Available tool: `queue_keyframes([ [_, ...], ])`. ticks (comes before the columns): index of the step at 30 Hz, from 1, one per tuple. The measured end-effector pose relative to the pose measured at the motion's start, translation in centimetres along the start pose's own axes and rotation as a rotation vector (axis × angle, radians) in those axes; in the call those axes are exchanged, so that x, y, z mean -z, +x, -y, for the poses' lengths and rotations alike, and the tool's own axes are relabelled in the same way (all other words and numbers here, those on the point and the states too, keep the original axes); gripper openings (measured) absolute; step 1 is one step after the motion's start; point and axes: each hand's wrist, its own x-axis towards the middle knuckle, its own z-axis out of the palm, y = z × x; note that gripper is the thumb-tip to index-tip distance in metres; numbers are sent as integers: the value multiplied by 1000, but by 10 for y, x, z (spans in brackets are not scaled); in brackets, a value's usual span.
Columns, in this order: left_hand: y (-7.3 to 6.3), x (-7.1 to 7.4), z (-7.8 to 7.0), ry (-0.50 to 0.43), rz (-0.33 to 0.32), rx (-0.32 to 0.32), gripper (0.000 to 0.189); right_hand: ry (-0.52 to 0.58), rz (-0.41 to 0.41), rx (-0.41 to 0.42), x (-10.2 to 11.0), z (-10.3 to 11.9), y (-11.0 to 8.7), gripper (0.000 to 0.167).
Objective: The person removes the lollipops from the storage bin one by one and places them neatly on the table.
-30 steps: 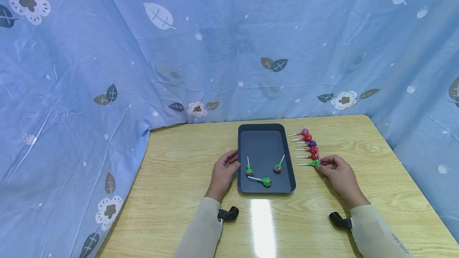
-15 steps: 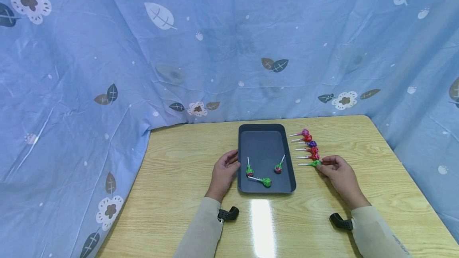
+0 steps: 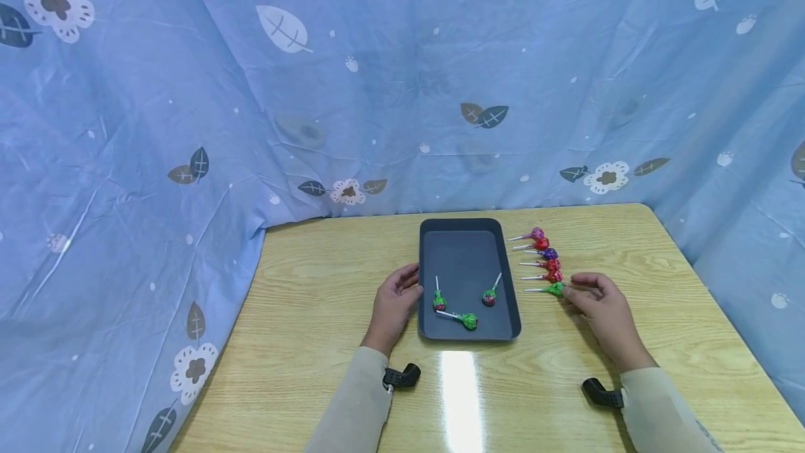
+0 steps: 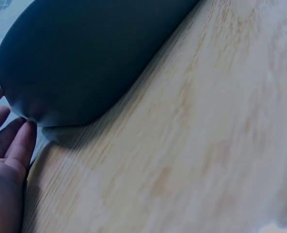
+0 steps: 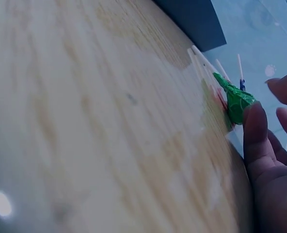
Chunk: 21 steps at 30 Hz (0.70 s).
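In the head view my left hand (image 3: 393,306) rests at the left side of a dark grey tray (image 3: 462,334). In the left wrist view its fairly straight fingers (image 4: 22,143) touch the tray's outer wall (image 4: 85,63). On the right, my right hand (image 3: 600,310) is at the candy end of a green lollipop (image 3: 555,289) lying on the table. The right wrist view shows the thumb at the green wrapper (image 5: 239,103), with the other fingers apart from it. Inside the tray lie three green lollipops, one of them a nearer lollipop (image 3: 468,321) lying crosswise.
Above the green lollipop, several red, purple and pink lollipops (image 3: 550,265) lie in a column right of the tray, sticks pointing left. The wooden table (image 3: 314,299) ends at a blue patterned cloth (image 3: 377,89) behind and at both sides.
My right hand's fingers have loosened from the green lollipop and drawn slightly right. The left hand and the tray stay as they were; the head view shifts a little.
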Motion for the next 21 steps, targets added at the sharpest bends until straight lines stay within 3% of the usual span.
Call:
queue_keyframes([
  [21, 0, -2, -4, 9, -6, 2, 48, 53, -20, 71, 0, 23, 4, 40],
])
